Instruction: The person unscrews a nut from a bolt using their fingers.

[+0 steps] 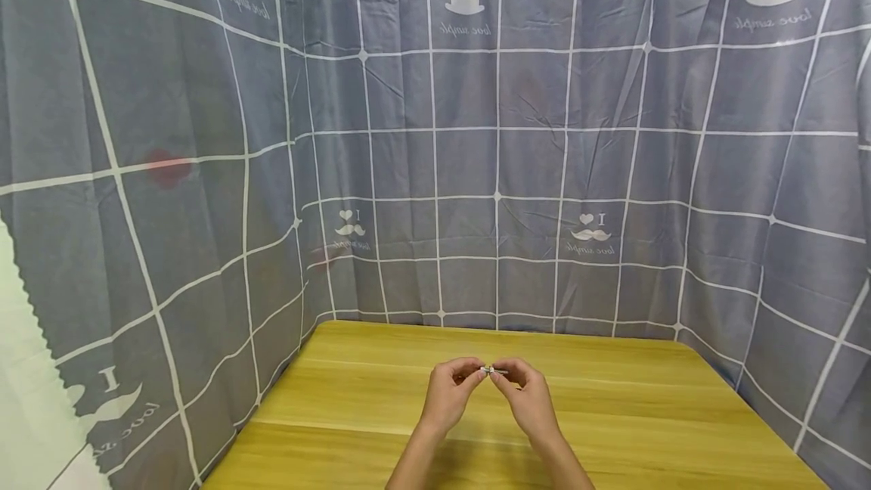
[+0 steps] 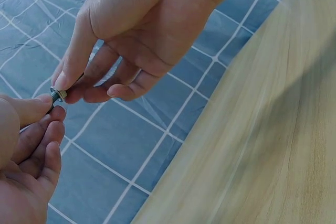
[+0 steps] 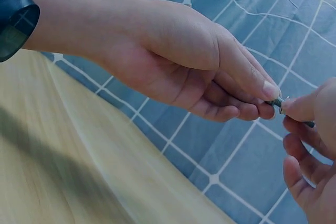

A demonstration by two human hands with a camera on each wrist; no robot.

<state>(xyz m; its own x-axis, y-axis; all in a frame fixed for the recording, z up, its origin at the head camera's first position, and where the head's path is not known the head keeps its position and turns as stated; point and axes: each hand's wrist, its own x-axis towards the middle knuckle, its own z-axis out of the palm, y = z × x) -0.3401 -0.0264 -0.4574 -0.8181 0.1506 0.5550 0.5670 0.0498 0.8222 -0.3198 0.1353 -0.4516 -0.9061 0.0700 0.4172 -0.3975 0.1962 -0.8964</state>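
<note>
Both hands meet over the table, joined by a small metal bolt (image 2: pixel 54 96). The left hand (image 1: pixel 447 395) pinches a shiny nut or washer-like collar (image 2: pixel 62 94) on the bolt between thumb and fingertips; its other fingers are loosely bent. From the opposite side the right hand (image 1: pixel 529 397) pinches the threaded shank (image 3: pixel 276 100) with thumb and forefinger. A short stretch of thread shows between the two thumbs in both wrist views. Fingertips cover much of the bolt, so I cannot tell whether its head is there.
A yellow wood-grain table (image 1: pixel 354 399) lies beneath the hands. Grey curtains (image 1: pixel 469 165) with white grid lines hang behind it and along both sides. A pale cloth (image 1: pixel 27 369) with a jagged edge hangs at the far left. A dark device (image 3: pixel 16 19) sits on the right wrist.
</note>
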